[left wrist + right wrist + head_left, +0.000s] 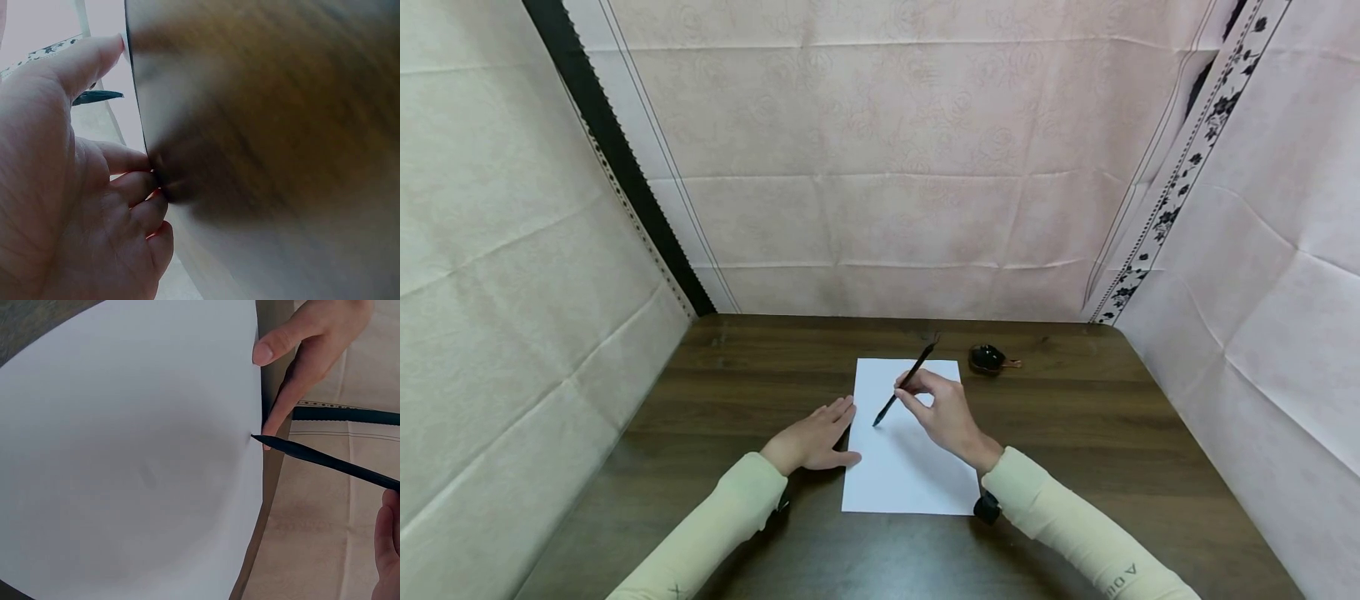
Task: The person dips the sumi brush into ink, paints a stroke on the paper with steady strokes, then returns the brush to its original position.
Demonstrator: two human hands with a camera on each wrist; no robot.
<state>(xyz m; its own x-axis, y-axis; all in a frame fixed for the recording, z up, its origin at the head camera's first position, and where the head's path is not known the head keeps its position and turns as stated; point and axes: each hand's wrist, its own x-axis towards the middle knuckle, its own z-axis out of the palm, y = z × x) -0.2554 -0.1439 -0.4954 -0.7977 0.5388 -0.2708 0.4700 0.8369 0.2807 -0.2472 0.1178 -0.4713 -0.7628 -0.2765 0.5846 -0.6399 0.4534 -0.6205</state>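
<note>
A white sheet of paper [910, 479] lies on the brown table. My right hand [946, 417] pinches a slim black writing brush [919, 361] between thumb and fingers, its shaft slanting up to the right. The brush's pointed dark tip [265, 439] is right at the paper's surface, left of the middle in the head view. My left hand [812, 437] rests at the sheet's left edge with fingers extended, the thumb [267, 353] and fingertips on the margin. No marks show on the paper, only a soft shadow.
Beyond the paper's top right corner sits a small, shiny black dish [987, 358] with a short brownish handle. Pale cloth [887, 167] hangs behind the table and along both sides. A dark wrist device [987, 507] is by my right cuff, near the paper's lower right corner.
</note>
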